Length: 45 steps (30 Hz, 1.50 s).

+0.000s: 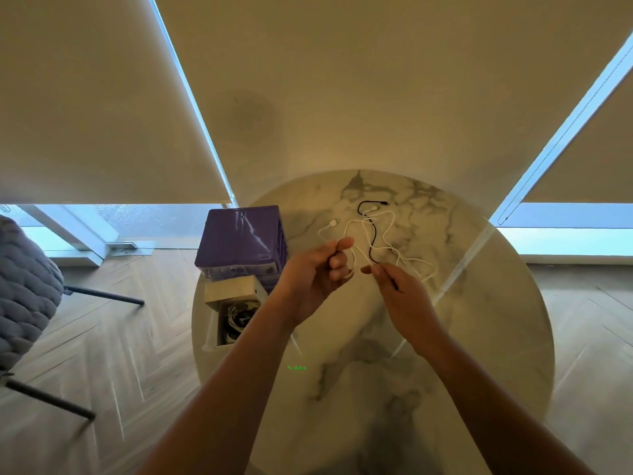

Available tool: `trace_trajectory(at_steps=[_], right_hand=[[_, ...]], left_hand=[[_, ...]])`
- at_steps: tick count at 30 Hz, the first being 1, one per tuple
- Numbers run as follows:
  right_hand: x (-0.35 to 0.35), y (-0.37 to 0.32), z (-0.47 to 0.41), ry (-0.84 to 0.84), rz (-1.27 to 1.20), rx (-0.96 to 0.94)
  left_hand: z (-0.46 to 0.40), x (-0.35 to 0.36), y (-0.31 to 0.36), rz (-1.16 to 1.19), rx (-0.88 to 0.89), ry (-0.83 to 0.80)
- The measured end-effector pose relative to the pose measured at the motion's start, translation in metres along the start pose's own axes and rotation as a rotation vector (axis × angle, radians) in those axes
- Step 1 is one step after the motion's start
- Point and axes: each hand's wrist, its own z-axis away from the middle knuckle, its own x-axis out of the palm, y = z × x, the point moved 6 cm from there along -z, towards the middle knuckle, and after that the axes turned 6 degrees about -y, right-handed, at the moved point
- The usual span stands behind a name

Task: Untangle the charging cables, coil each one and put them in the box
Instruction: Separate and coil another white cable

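Note:
A tangle of thin white cables (pixel 387 231) and one black cable (pixel 374 234) lies on the far part of the round marble table (pixel 479 320). My left hand (pixel 315 272) pinches a white cable between thumb and fingers. My right hand (pixel 400 296) is closed on the near end of the black cable, beside a white strand. A small open cardboard box (pixel 219 296) stands at the table's left edge, with coiled cables (pixel 238 318) lying inside it.
A purple box (pixel 239 240) stands on the table just behind the cardboard box. A grey padded chair (pixel 24 286) with dark legs is on the wooden floor at the left. Drawn roller blinds cover the windows beyond the table.

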Motion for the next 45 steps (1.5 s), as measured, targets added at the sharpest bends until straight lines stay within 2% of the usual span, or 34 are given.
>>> trace_trajectory(at_steps=[5,10,14,20,23,29,34,36,40,45], right_hand=[[0.004,0.022,0.007,-0.037,0.059,0.108],[0.006,0.021,0.009,-0.048,0.087,0.135],[0.005,0.02,0.01,-0.044,0.146,0.139],[0.02,0.011,0.015,-0.226,0.369,0.079],[0.024,0.002,0.019,-0.272,0.444,0.029],[0.009,-0.026,0.021,-0.236,0.499,-0.035],[-0.01,-0.048,0.019,-0.099,0.431,-0.122],[-0.019,-0.054,0.015,-0.079,0.385,-0.131],[-0.034,-0.055,0.002,0.024,0.324,-0.157],[-0.038,-0.046,-0.009,0.097,0.238,-0.142]], left_hand=[[0.001,-0.014,0.005,0.052,0.021,0.059],[0.0,-0.018,-0.001,0.021,-0.006,0.088],[0.001,-0.018,0.002,0.018,0.046,0.08],[-0.004,-0.026,0.002,0.001,0.126,0.137],[-0.004,-0.034,0.004,-0.17,0.168,0.202],[-0.001,-0.043,-0.002,-0.592,0.183,0.281],[-0.003,-0.038,-0.011,-0.996,0.082,0.24],[-0.001,-0.031,-0.015,-0.98,0.038,0.161],[0.003,-0.017,-0.023,-0.74,-0.066,-0.017],[0.004,-0.011,-0.02,-0.541,-0.059,-0.03]])
